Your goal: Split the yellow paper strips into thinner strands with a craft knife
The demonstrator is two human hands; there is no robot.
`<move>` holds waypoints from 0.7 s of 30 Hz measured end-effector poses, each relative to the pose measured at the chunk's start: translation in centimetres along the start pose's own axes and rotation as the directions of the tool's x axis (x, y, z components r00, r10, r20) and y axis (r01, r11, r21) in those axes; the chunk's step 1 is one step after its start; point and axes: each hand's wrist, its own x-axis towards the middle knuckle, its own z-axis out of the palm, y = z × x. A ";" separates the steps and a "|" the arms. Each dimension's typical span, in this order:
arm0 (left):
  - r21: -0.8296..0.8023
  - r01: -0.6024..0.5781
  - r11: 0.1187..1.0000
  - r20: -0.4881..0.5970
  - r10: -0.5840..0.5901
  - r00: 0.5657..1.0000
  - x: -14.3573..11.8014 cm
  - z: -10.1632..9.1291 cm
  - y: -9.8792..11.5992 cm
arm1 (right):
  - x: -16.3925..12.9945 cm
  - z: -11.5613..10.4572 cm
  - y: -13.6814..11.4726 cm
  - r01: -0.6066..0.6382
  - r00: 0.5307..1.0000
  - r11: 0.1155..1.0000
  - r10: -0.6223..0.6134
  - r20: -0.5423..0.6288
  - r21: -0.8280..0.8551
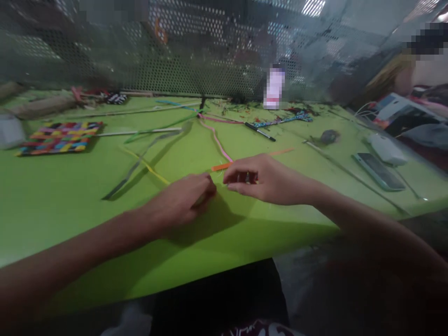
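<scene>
Left hand (185, 200) pinched on yellow strip (154, 171); right hand (261, 179) pinched on orange strip (224, 165); green table (70, 196).

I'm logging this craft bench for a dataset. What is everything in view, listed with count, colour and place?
table: one, lime green, fills the view
woven mat: one, multicoloured, far left
orange strip: one, at the hands, running right
yellow strip: one, left of the hands
pink strip: one, behind the hands
grey strip: one, left of centre
pen: one, black, centre back
patterned band: one, blue, centre back
phone: one, grey, right
mesh screen: one, dark, behind the table
left hand: closed over the strips, exact grip unclear
right hand: pinching at the orange strip's end
</scene>
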 end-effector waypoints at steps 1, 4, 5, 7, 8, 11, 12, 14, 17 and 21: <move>-0.137 0.070 0.988 -0.020 -0.074 0.997 0.2 -0.3 0.3 | 0.1 0.0 0.0 0.002 1.000 1.000 -0.002 0.007 0.018; -0.472 0.154 0.868 -0.032 -0.191 0.981 0.6 -1.4 0.9 | 0.5 0.3 0.6 -0.009 0.999 0.978 -0.002 0.053 0.206; -0.529 0.164 0.833 -0.026 -0.208 0.978 0.7 -1.7 1.1 | 0.6 0.4 1.0 -0.019 0.996 0.949 -0.009 0.086 0.315; -0.576 0.183 0.797 -0.019 -0.236 0.972 0.8 -2.1 1.2 | 0.8 0.8 1.8 -0.050 0.990 0.854 -0.028 0.142 0.517; -0.586 0.183 0.789 -0.018 -0.239 0.971 0.8 -2.2 1.2 | 0.9 1.0 2.2 -0.068 0.987 0.807 -0.030 0.155 0.586; -0.606 0.179 0.775 -0.016 -0.237 0.971 0.6 -2.1 1.0 | 1.1 1.7 2.8 -0.109 0.986 0.707 -0.009 0.164 0.699; -0.608 0.177 0.774 -0.014 -0.234 0.972 0.6 -2.0 0.9 | 1.1 1.9 2.8 -0.124 0.986 0.683 0.003 0.166 0.720; -0.594 0.182 0.784 -0.007 -0.231 0.973 0.5 -1.8 0.9 | 1.1 2.4 2.9 -0.152 0.984 0.653 0.027 0.177 0.742; -0.543 0.174 0.821 -0.012 -0.215 0.977 0.4 -1.7 1.1 | 1.1 3.0 2.8 -0.168 0.982 0.668 0.048 0.184 0.725; -0.415 0.087 0.905 -0.097 -0.139 0.986 0.2 -1.4 1.3 | 0.9 3.2 2.2 -0.110 0.993 0.819 0.064 0.102 0.563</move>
